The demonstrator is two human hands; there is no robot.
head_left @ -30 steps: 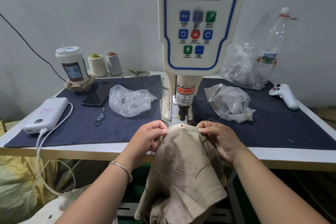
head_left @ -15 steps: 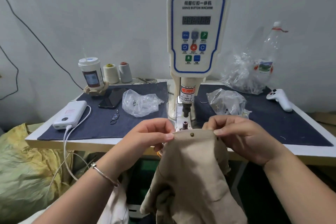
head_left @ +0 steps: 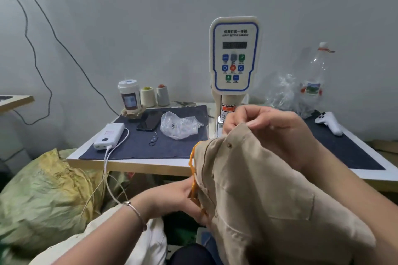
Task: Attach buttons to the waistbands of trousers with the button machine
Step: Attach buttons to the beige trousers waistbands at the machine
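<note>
Beige trousers [head_left: 269,196] hang lifted in front of the table, clear of the button machine [head_left: 234,58]. A small metal button [head_left: 229,145] sits on the waistband near its top corner. My right hand [head_left: 265,129] pinches the waistband's upper edge just in front of the machine's post. My left hand [head_left: 176,198] is lower down at the left edge of the trousers, where an orange cord [head_left: 193,176] runs along the cloth; its fingertips are hidden behind the fabric and cord.
On the dark mat [head_left: 142,144] lie a clear bag of buttons [head_left: 178,125], a phone [head_left: 149,122], a power bank [head_left: 108,135] with cable, a cup [head_left: 128,97] and two thread cones [head_left: 155,95]. A white controller [head_left: 329,122] and crumpled plastic with a bottle [head_left: 301,90] sit at the right. A green-yellow sack [head_left: 45,198] lies left.
The trousers have been drawn back from the machine and lifted to the right. My left hand has dropped from the waistband's top edge to the lower left side. The view pulled back.
</note>
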